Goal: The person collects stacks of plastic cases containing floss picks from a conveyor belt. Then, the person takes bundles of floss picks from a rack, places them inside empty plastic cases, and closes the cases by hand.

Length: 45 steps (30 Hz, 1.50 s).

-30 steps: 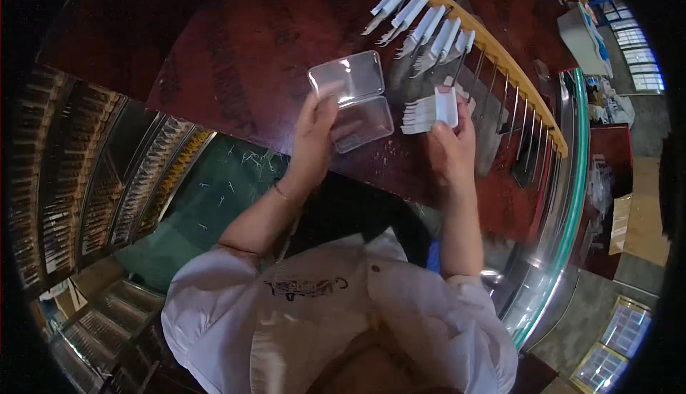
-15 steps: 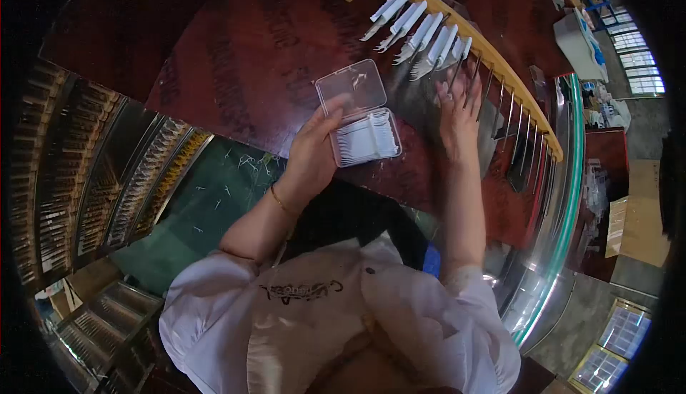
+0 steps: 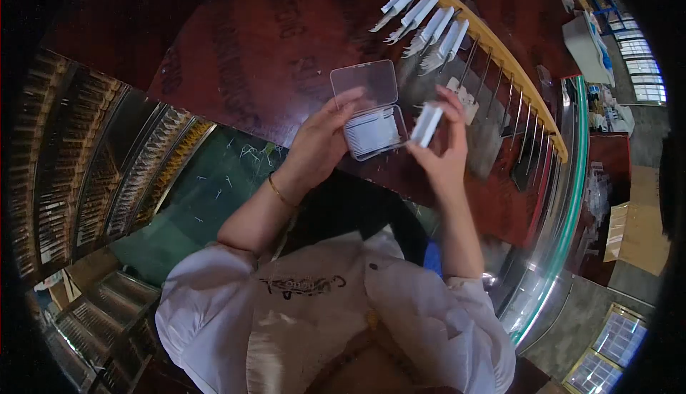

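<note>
My left hand (image 3: 320,138) holds a clear hinged plastic box (image 3: 363,81) from its left side, lid raised. Inside the lower half lie white picks (image 3: 373,134) packed in a row. Just right of the box, my right hand (image 3: 446,151) pinches a small white bundle (image 3: 426,125), slightly blurred, between thumb and fingers. Beyond the hands, several white bundles (image 3: 431,28) hang on thin metal rods fixed to a curved wooden rack (image 3: 493,40).
The dark red table (image 3: 236,65) lies under the rack. Racks of rods (image 3: 93,172) stand at the left. Small white pieces lie on the green floor (image 3: 193,201). A green-edged glass strip (image 3: 580,151) and a cardboard box (image 3: 639,226) are at the right.
White picks, absent from the box a second ago, now fill its lower half. My right hand went to the rack and came back with another bundle; fewer bundles hang there.
</note>
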Tool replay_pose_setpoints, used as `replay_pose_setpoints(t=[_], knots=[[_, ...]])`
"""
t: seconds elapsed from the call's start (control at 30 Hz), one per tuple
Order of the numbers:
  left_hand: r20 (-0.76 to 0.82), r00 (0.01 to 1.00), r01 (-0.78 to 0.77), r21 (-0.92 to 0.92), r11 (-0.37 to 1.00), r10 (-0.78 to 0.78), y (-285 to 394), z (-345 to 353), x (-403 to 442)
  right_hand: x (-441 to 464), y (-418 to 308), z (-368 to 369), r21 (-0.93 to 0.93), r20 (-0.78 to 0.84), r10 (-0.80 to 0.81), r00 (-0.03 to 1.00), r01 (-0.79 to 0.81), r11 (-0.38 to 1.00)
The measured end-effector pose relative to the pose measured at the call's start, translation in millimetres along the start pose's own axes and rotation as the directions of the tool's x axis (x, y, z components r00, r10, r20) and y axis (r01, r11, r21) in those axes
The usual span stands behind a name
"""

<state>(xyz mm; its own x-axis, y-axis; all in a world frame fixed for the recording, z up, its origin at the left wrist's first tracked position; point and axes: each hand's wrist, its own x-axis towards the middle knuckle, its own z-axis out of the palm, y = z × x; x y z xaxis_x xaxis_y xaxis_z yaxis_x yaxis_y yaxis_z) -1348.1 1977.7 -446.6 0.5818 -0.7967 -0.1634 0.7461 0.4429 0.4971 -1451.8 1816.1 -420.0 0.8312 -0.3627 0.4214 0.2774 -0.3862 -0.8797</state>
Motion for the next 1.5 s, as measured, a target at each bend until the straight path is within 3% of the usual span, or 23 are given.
replay_pose_setpoints(t=[0.03,0.1,0.17,0.27,0.37,0.43,0.5,0.53,0.6,0.67,0.7,0.73,0.93,1.0,1.13,1.17,1.2,1.23,1.3,1.37,1.43,1.47,1.5], knots=[[0.001,1.000,0.006,0.000,1.000,-0.006,1.3,4.0,-1.9,-3.1,-12.4,0.2,-0.267,0.104,0.026,0.994,0.003,0.964],[0.017,0.998,0.068,0.006,0.998,-0.068,6.4,15.1,-6.4,-7.4,-2.0,8.5,-0.398,0.278,0.034,0.960,0.083,0.914],[-0.006,0.998,0.062,0.018,0.998,-0.062,2.3,12.6,-6.7,-7.9,-5.6,14.8,-0.453,0.301,0.077,0.951,0.072,0.889],[-0.020,0.997,0.075,0.002,0.997,-0.075,0.6,8.0,-7.9,-4.6,-11.7,12.9,-0.409,0.334,0.064,0.940,0.083,0.909],[0.001,0.995,0.099,-0.027,0.995,-0.099,-2.1,5.8,-8.4,-6.7,-17.7,1.2,-0.159,0.206,0.137,0.969,-0.105,0.982],[0.016,0.995,0.101,-0.027,0.995,-0.101,-4.4,8.5,-7.4,-8.5,-15.6,-9.0,-0.156,0.368,0.210,0.906,-0.162,0.974],[-0.047,0.984,-0.164,0.150,0.975,0.173,-6.9,14.8,-6.6,-11.7,-20.6,-5.4,-0.015,0.309,0.268,0.912,-0.277,0.961],[-0.043,0.985,-0.161,0.153,0.975,0.169,-8.6,17.0,-7.6,-12.7,-22.2,-3.6,0.134,0.263,0.329,0.907,-0.372,0.918],[0.247,0.857,-0.515,0.361,0.778,0.452,-11.6,21.2,-15.4,-15.2,-21.7,-1.8,0.121,0.212,0.335,0.918,-0.364,0.923],[0.587,0.735,-0.669,0.708,0.225,0.340,-3.7,29.8,-24.7,-17.2,-23.6,-2.1,0.113,0.163,0.339,0.927,-0.359,0.927],[0.637,0.698,-0.688,0.723,0.062,0.328,-6.8,31.4,-22.6,-15.9,-28.0,-5.4,-0.015,0.158,0.326,0.932,-0.328,0.944],[0.638,0.700,-0.687,0.724,0.059,0.322,-10.0,30.5,-22.2,-15.3,-30.7,-8.1,-0.143,0.154,0.313,0.937,-0.292,0.946],[0.519,0.798,-0.560,0.827,0.057,0.307,-12.1,33.3,-23.8,-23.6,-28.0,-14.3,-0.162,0.173,0.339,0.925,-0.312,0.936],[0.417,0.862,-0.471,0.870,0.149,0.288,-13.1,31.2,-23.2,-27.9,-21.9,-14.1,-0.154,0.166,0.355,0.920,-0.332,0.931],[0.442,0.849,-0.509,0.831,0.223,0.289,-19.4,25.9,-16.3,-34.4,-11.2,-10.7,-0.053,0.110,0.332,0.937,-0.328,0.943],[0.582,0.750,-0.637,0.764,0.104,0.315,-22.8,20.4,-10.4,-36.0,-10.6,-11.0,-0.058,0.073,0.329,0.942,-0.325,0.944],[0.710,0.628,-0.747,0.665,-0.010,0.320,-23.8,18.5,-4.6,-38.0,-10.3,-11.5,0.160,0.082,0.454,0.887,-0.462,0.873],[0.733,0.613,-0.769,0.640,0.008,0.293,-19.8,22.2,-1.5,-40.7,-9.1,-12.1,0.371,0.116,0.559,0.821,-0.557,0.743],[0.758,0.651,-0.727,0.611,-0.314,-0.032,-6.3,29.5,7.5,-48.2,-1.6,-15.4,0.431,0.035,0.605,0.795,-0.559,0.709],[0.666,0.746,-0.635,0.709,-0.306,-0.007,2.6,11.7,38.8,-60.7,0.3,-28.4,0.463,-0.026,0.539,0.842,-0.468,0.753],[0.572,0.817,-0.540,0.723,-0.430,-0.064,25.0,-18.4,95.8,-80.3,-0.8,-52.5,0.522,-0.191,0.465,0.864,-0.312,0.794],[0.609,0.789,-0.534,0.613,-0.582,-0.082,36.5,-41.3,134.7,-93.0,-0.3,-67.9,0.419,-0.297,0.476,0.828,-0.335,0.844],[0.502,0.861,-0.435,0.635,-0.638,-0.087,43.9,-41.3,167.3,-105.9,-0.6,-83.7,0.314,-0.398,0.478,0.783,-0.373,0.873]])
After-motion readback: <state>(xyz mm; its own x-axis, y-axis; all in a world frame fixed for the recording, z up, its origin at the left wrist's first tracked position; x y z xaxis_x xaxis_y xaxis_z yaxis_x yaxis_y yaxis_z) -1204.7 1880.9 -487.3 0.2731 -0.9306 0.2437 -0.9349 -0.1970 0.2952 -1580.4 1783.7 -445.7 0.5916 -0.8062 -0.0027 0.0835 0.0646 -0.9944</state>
